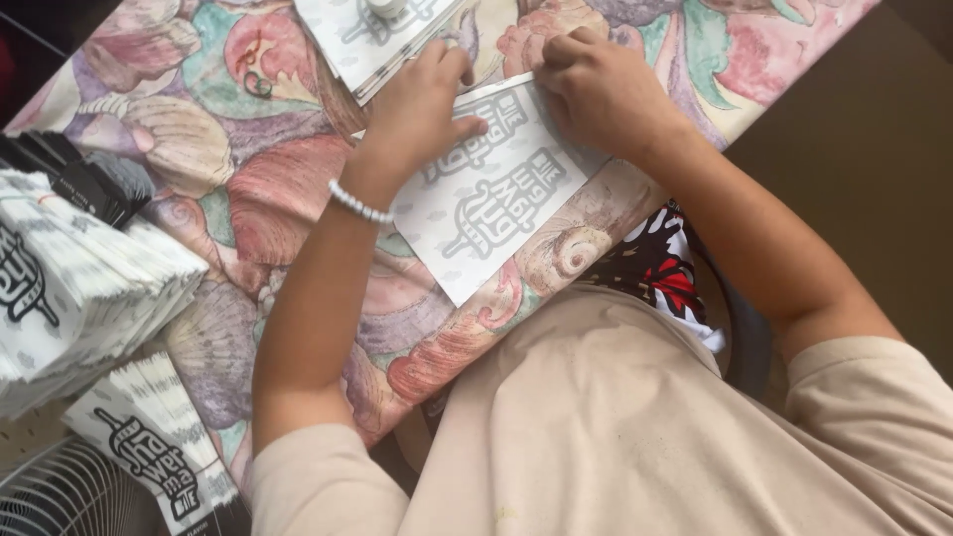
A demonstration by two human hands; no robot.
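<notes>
Left hand (422, 104) flat on printed paper sheet (496, 203), right hand (596, 89) pinching its edge

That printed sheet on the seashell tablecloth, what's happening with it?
A person is working a white printed sheet flat on a table with a seashell tablecloth. The left hand presses down on the sheet, a bead bracelet on its wrist, while the right hand pinches the sheet's top edge, seemingly creasing it. More sheets lie beyond the hands, and stacks of folded ones sit off to the side.
</notes>
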